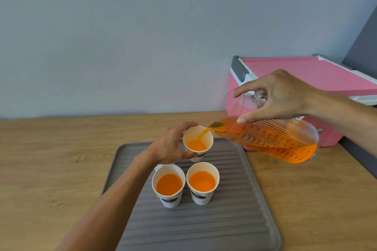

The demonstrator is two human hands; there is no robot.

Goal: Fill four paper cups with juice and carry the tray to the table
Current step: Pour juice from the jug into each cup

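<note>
- Tray (224, 230), grey and ribbed, lies flat on the wooden counter (51, 159). Risk: the ribs may give cup bases an uneven footing, so cups could rock once it is carried.
- Front left cup (170, 201) and front right cup (202, 197) stand upright just beside each other. Both hold orange juice well up the wall. Risk: levels this high would likely slop over at any tilt or jolt.
- White sliver (158, 167) shows behind the front left cup, under the forearm; whether it is a fourth cup cannot be told.
- Left hand (171, 144) has its fingers and thumb curled round the rear cup (207, 138). This cup appears to stand on the tray's far half, partly filled. Risk: a hard squeeze may buckle the paper wall.
- Juice stream (203, 134), thin, enters close inside the rim. Risk: a small drift would wet the tray or the fingers.
- Jug (275, 140), clear, ribbed and roughly half full, is tilted steeply. Right hand (285, 98) grips it from above. Risk: a slip or over-tilt would bring a surge and an overflow.
- Pink box (306, 71) sits just behind the jug. Risk: the jug base may knock against it.
</note>
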